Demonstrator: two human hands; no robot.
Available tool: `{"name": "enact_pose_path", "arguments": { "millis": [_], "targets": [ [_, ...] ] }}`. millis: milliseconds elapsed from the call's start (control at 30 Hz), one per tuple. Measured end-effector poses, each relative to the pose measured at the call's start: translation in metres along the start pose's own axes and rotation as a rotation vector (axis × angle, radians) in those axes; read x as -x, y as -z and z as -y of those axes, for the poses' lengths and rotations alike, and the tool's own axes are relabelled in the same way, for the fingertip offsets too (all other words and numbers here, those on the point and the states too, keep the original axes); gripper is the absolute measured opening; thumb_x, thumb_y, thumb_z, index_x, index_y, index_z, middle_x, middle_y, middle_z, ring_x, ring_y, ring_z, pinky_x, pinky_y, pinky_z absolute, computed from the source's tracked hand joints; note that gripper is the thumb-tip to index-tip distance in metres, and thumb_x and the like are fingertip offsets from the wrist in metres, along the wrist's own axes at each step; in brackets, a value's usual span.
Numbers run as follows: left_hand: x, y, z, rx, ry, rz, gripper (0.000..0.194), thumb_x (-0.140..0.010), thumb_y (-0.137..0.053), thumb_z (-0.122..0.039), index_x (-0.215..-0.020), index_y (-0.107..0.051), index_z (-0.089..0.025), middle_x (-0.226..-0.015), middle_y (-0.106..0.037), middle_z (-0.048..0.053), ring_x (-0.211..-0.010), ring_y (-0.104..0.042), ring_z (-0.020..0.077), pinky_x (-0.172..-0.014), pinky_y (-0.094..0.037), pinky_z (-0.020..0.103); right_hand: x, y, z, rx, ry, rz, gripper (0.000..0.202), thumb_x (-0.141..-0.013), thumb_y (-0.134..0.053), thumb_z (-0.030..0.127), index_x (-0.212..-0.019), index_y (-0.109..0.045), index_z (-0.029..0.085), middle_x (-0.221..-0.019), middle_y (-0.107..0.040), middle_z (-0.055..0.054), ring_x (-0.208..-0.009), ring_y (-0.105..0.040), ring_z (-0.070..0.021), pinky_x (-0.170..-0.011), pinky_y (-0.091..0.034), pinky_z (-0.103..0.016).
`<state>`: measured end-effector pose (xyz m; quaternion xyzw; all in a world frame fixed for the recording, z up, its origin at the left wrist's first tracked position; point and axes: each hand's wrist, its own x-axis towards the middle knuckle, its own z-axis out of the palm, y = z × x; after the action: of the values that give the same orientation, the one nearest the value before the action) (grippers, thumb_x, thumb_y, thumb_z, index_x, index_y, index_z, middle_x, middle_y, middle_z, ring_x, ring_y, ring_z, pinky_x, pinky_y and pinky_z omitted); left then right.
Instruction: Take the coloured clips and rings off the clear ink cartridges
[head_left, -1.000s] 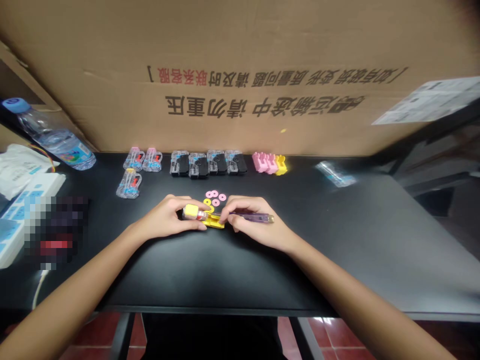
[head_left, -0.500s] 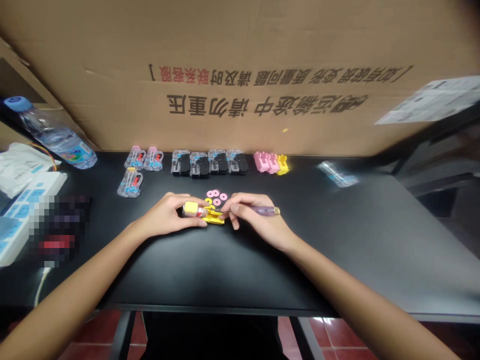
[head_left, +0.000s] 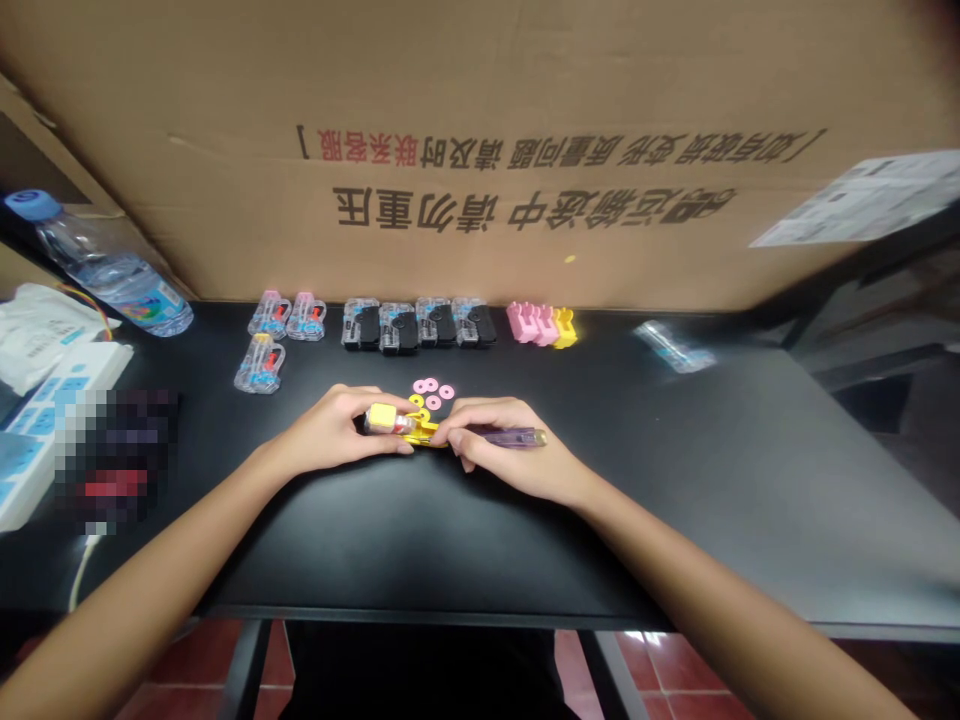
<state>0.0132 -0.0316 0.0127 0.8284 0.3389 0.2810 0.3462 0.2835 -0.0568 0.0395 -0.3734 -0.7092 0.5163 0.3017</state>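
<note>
Near the middle of the black table, my left hand (head_left: pixel 335 430) is closed round a small clear device with a yellow square top (head_left: pixel 382 418). Joined to or touching its right end is a yellow plastic part (head_left: pixel 427 430), partly hidden by fingers. My right hand (head_left: pixel 510 450) grips a purple-handled screwdriver (head_left: pixel 514 437), its handle pointing right and its tip hidden at the yellow part. Just behind the hands lie several pink rings (head_left: pixel 446 392) and yellow rings (head_left: pixel 416 401).
At the back stand clear devices with red parts (head_left: pixel 306 317), several clear-and-black units (head_left: pixel 435 323) and pink and yellow holders (head_left: pixel 544 325). A water bottle (head_left: pixel 127 280) and power strip (head_left: pixel 56 420) are left. A clear packet (head_left: pixel 675 347) lies right, before a cardboard wall (head_left: pixel 465 100).
My right hand has shifted slightly left and down toward the yellow part, its fingers drawn closer together. The screwdriver handle has moved left and lower. My left hand is almost unmoved.
</note>
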Motion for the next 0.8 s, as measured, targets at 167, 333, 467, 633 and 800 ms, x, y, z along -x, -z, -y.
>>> {"name": "enact_pose_path", "arguments": {
  "millis": [167,333,467,633,800],
  "targets": [
    [0.001,-0.002,0.001,-0.051,-0.019,-0.032,0.041,-0.09,-0.086,-0.042,-0.125,-0.081,-0.022,-0.103,-0.083,0.007,-0.084,-0.076,0.0206,-0.076,-0.057,0.03,0.0,-0.007,-0.002,-0.009,-0.1,-0.107,0.037,-0.102,-0.062,0.04,-0.081,-0.081,0.016,-0.062,-0.069,-0.002,-0.056,-0.065,-0.0151,-0.063,-0.051,-0.029],
    [0.0,-0.002,0.001,-0.054,-0.035,-0.033,0.04,-0.09,-0.086,-0.042,-0.124,-0.081,-0.022,-0.106,-0.083,0.007,-0.085,-0.077,0.0208,-0.077,-0.057,0.03,-0.001,-0.012,-0.004,-0.096,-0.167,-0.162,0.049,-0.099,-0.067,0.058,-0.075,-0.08,0.018,-0.06,-0.069,-0.002,-0.051,-0.063,-0.015,-0.058,-0.049,-0.029],
    [0.0,-0.001,0.002,-0.061,-0.02,-0.031,0.043,-0.087,-0.089,-0.043,-0.124,-0.081,-0.021,-0.107,-0.084,0.007,-0.088,-0.079,0.0219,-0.079,-0.059,0.031,-0.001,-0.012,-0.001,-0.141,-0.181,-0.231,0.048,-0.096,-0.069,0.06,-0.078,-0.082,0.018,-0.06,-0.068,-0.002,-0.046,-0.06,-0.0137,-0.052,-0.046,-0.028],
    [0.0,0.002,0.003,-0.05,0.004,-0.024,0.05,-0.082,-0.092,-0.046,-0.124,-0.082,-0.021,-0.114,-0.085,0.009,-0.097,-0.081,0.0254,-0.091,-0.062,0.034,-0.001,-0.009,0.001,-0.123,-0.179,-0.274,0.04,-0.096,-0.067,0.049,-0.076,-0.081,0.017,-0.058,-0.065,-0.001,-0.045,-0.057,-0.0124,-0.051,-0.044,-0.028],
    [-0.001,0.003,0.003,-0.049,0.014,-0.018,0.053,-0.079,-0.094,-0.047,-0.124,-0.082,-0.021,-0.114,-0.085,0.01,-0.099,-0.082,0.0267,-0.092,-0.063,0.035,-0.001,-0.008,-0.004,-0.109,-0.127,-0.24,0.037,-0.097,-0.066,0.047,-0.079,-0.081,0.018,-0.06,-0.066,0.0,-0.048,-0.058,-0.0128,-0.052,-0.044,-0.028]
  ]
}}
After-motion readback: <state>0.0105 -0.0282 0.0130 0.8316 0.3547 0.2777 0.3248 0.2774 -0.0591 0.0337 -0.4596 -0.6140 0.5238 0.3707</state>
